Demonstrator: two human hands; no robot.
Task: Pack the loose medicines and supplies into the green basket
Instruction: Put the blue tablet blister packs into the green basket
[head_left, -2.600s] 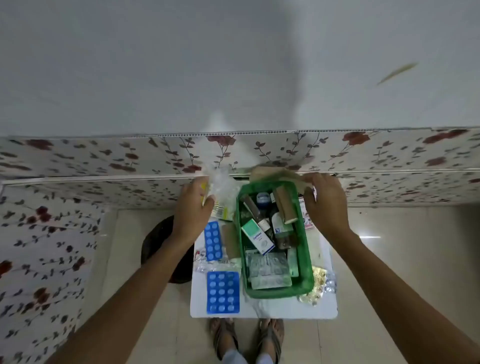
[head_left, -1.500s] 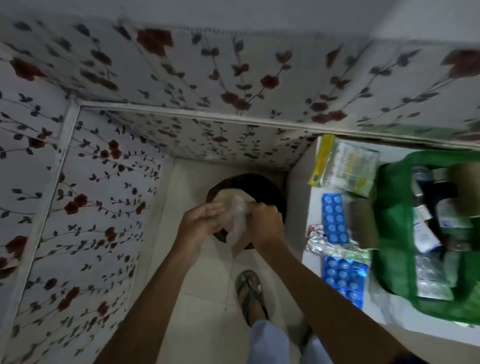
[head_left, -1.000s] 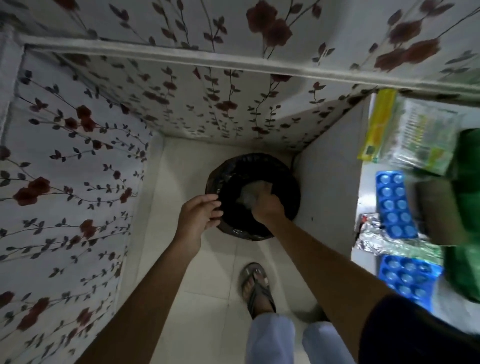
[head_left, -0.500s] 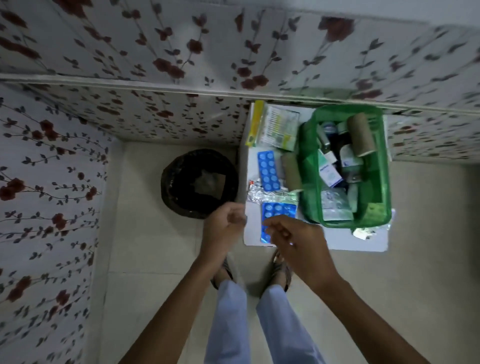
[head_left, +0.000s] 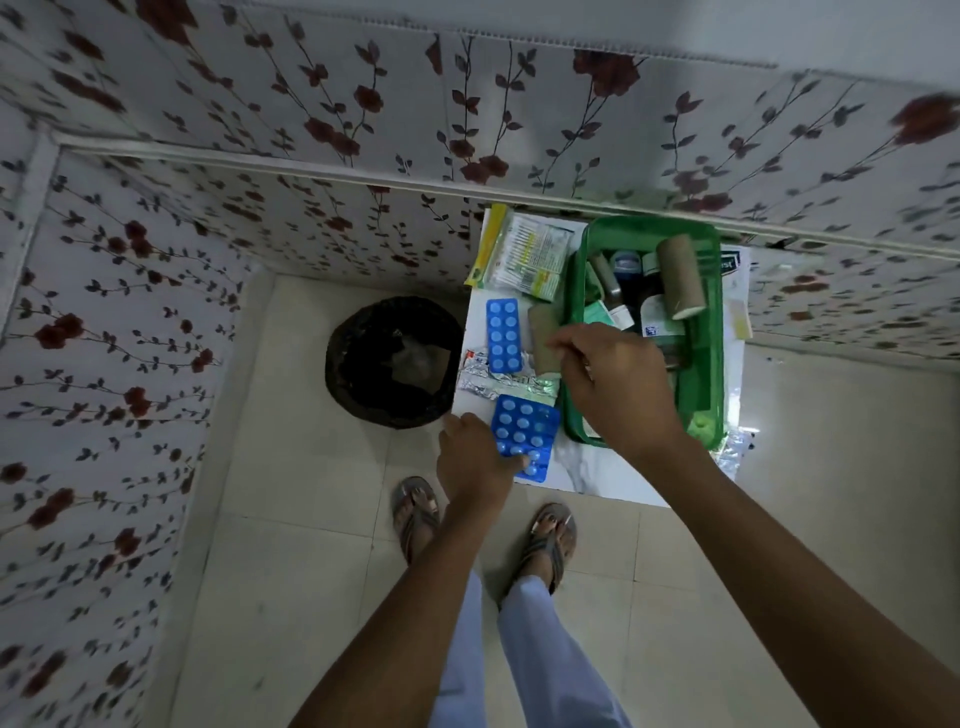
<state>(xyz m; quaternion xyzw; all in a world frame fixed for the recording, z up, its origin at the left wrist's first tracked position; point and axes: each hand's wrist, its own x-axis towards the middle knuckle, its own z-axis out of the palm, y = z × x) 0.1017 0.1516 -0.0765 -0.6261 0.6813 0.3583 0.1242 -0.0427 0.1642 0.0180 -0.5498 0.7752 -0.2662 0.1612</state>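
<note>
The green basket (head_left: 712, 332) stands on a small white table (head_left: 597, 473) and holds bottles, boxes and a brown roll (head_left: 679, 283). Loose to its left lie a wide blue blister pack (head_left: 524, 434), a narrow blue blister pack (head_left: 503, 335), silver foil strips (head_left: 485, 379), a second brown roll (head_left: 540, 322) and a packet of cotton swabs (head_left: 530, 257). My left hand (head_left: 475, 460) pinches the near edge of the wide blue pack. My right hand (head_left: 618, 384) hovers over the basket's left rim, fingers reaching to the loose brown roll, holding nothing.
A black bin (head_left: 392, 361) with crumpled plastic inside stands on the floor left of the table. Flowered wall panels close off the back and left. My sandalled feet (head_left: 415, 512) are on the tiled floor before the table. Foil strips (head_left: 732, 452) poke out right of the basket.
Both hands dropped the crumpled plastic into the bin, then came back to the table. My left hand now touches the wide blue pack and my right reaches over the basket.
</note>
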